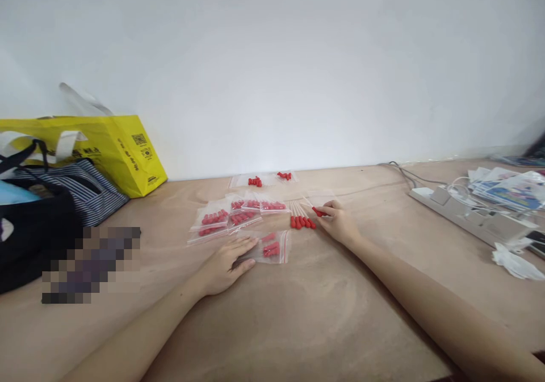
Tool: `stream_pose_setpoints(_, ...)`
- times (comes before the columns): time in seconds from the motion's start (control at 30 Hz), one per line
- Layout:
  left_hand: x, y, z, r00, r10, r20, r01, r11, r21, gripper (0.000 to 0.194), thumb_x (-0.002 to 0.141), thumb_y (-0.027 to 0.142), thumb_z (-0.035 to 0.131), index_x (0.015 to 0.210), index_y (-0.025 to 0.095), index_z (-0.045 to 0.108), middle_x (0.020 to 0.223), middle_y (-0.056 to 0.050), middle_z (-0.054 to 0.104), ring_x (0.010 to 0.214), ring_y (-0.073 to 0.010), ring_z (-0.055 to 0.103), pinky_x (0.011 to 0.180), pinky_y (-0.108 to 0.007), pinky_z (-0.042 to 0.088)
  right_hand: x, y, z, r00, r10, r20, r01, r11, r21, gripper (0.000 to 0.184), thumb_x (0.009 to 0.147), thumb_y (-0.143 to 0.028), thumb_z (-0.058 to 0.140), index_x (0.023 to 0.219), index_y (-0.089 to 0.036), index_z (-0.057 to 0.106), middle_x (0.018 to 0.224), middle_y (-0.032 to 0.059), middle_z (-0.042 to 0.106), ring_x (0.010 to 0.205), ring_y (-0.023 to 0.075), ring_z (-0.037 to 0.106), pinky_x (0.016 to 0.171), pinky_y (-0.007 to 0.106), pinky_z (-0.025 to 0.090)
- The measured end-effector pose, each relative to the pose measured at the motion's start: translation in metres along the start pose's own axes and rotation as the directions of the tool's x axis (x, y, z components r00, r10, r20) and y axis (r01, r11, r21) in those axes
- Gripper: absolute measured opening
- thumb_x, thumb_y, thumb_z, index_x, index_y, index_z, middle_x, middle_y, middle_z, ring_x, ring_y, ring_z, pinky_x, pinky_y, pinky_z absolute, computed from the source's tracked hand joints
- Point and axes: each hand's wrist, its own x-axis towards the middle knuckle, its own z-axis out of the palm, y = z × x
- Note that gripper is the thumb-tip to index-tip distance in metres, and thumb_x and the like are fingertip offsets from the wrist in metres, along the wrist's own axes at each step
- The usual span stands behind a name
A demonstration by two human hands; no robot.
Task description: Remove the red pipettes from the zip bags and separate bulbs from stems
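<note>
My left hand (227, 264) lies flat on the wooden table (298, 325), fingers stretched onto the edge of a small clear zip bag (272, 247) holding red-tipped sticks. My right hand (338, 220) is pinched on one red-tipped stick (318, 212), just right of a loose row of red-tipped sticks (302, 221). Several filled clear bags (232, 216) lie in a cluster behind my left hand. Two more bags (266, 179) with red pieces sit near the wall.
A yellow shopping bag (114, 149), a striped bag (80, 192) and a black bag (29, 229) stand at the left. A white power strip (464, 214) with cables, papers (506, 189) and crumpled plastic (517, 263) lie at the right.
</note>
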Motion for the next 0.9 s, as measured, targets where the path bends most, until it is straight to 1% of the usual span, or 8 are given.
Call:
stream_pose_setpoints(0.13, 0.0, 0.0, 0.0, 1.0, -0.005, 0.012, 0.005, 1.0, 0.002, 0.049, 0.086, 0.044, 0.035, 0.129, 0.023, 0.035, 0.134, -0.002, 0.038, 0.124, -0.0198, 0.033, 0.105, -0.042, 0.024, -0.002, -0.004, -0.001, 0.993, -0.054, 0.105, 0.063, 0.995, -0.081, 0.021, 0.077, -0.028, 0.052, 0.089, -0.02, 0.067, 0.085, 0.0062, 0.057, 0.075, 0.015, 0.056, 0.071, 0.027, 0.046)
stream_pose_setpoints(0.37, 0.001, 0.0, 0.001, 1.0, 0.001, 0.005, -0.001, 1.0, 0.0, 0.049, 0.085, 0.044, 0.036, 0.129, 0.022, 0.036, 0.134, -0.002, 0.039, 0.125, -0.0197, 0.032, 0.104, -0.042, 0.026, -0.003, -0.01, 0.0, 0.97, -0.037, 0.241, 0.069, 0.99, -0.126, 0.021, 0.08, -0.021, 0.046, 0.087, -0.019, 0.066, 0.085, 0.0069, 0.056, 0.072, 0.0137, 0.054, 0.07, 0.025, 0.043)
stream_pose_setpoints(0.53, 0.0, 0.001, 0.0, 1.0, 0.007, -0.005, -0.007, 1.0, 0.004, 0.047, 0.085, 0.042, 0.037, 0.128, 0.023, 0.037, 0.133, -0.003, 0.04, 0.124, -0.0198, 0.034, 0.104, -0.041, 0.026, -0.003, -0.011, 0.003, 0.968, -0.004, 0.25, 0.04, 0.989, -0.14, 0.022, 0.082, -0.023, 0.045, 0.084, -0.017, 0.066, 0.08, 0.0063, 0.057, 0.068, 0.0128, 0.053, 0.066, 0.024, 0.042)
stream_pose_setpoints(0.67, 0.0, 0.001, -0.001, 1.0, 0.006, -0.01, -0.005, 1.0, 0.01, 0.048, 0.085, 0.043, 0.036, 0.129, 0.022, 0.037, 0.133, -0.003, 0.041, 0.123, -0.0197, 0.035, 0.103, -0.041, 0.027, -0.001, -0.017, -0.003, 0.983, 0.006, 0.182, 0.024, 0.986, -0.163, 0.02, 0.08, -0.025, 0.048, 0.08, -0.019, 0.067, 0.078, 0.0065, 0.06, 0.076, 0.0168, 0.054, 0.07, 0.028, 0.04)
stream_pose_setpoints(0.7, 0.0, 0.001, 0.0, 1.0, 0.005, -0.014, -0.005, 1.0, 0.009, 0.048, 0.085, 0.043, 0.037, 0.129, 0.022, 0.036, 0.133, -0.003, 0.041, 0.123, -0.0198, 0.035, 0.103, -0.041, 0.027, -0.002, -0.022, -0.005, 0.986, -0.006, 0.167, 0.03, 0.99, -0.139, 0.019, 0.08, -0.026, 0.049, 0.079, -0.019, 0.067, 0.076, 0.0061, 0.061, 0.076, 0.0171, 0.054, 0.071, 0.029, 0.04)
stream_pose_setpoints(0.77, 0.0, 0.001, 0.0, 1.0, 0.006, -0.018, -0.006, 1.0, 0.005, 0.048, 0.085, 0.043, 0.037, 0.128, 0.022, 0.037, 0.132, -0.003, 0.041, 0.123, -0.02, 0.035, 0.104, -0.042, 0.026, -0.004, -0.035, -0.008, 0.98, -0.07, 0.185, 0.075, 0.997, -0.019, 0.017, 0.079, -0.026, 0.051, 0.077, -0.019, 0.066, 0.073, 0.0043, 0.062, 0.072, 0.0157, 0.054, 0.071, 0.029, 0.039)
stream_pose_setpoints(0.83, 0.0, 0.001, 0.0, 1.0, 0.003, -0.019, -0.003, 1.0, 0.001, 0.047, 0.085, 0.043, 0.037, 0.128, 0.022, 0.038, 0.131, -0.003, 0.042, 0.122, -0.0201, 0.036, 0.104, -0.042, 0.026, -0.008, -0.051, -0.008, 0.953, -0.175, 0.248, 0.142, 0.98, 0.142, 0.014, 0.078, -0.027, 0.054, 0.075, -0.02, 0.066, 0.072, 0.0019, 0.064, 0.069, 0.0136, 0.054, 0.073, 0.029, 0.038)
stream_pose_setpoints(0.9, 0.0, 0.002, 0.0, 1.0, -0.004, -0.02, 0.004, 1.0, 0.002, 0.047, 0.085, 0.043, 0.037, 0.127, 0.023, 0.039, 0.131, -0.003, 0.043, 0.122, -0.0202, 0.037, 0.104, -0.042, 0.026, -0.013, -0.066, -0.005, 0.926, -0.241, 0.291, 0.173, 0.955, 0.242, 0.012, 0.076, -0.03, 0.058, 0.075, -0.022, 0.067, 0.073, 0.0009, 0.065, 0.07, 0.0133, 0.054, 0.074, 0.029, 0.037)
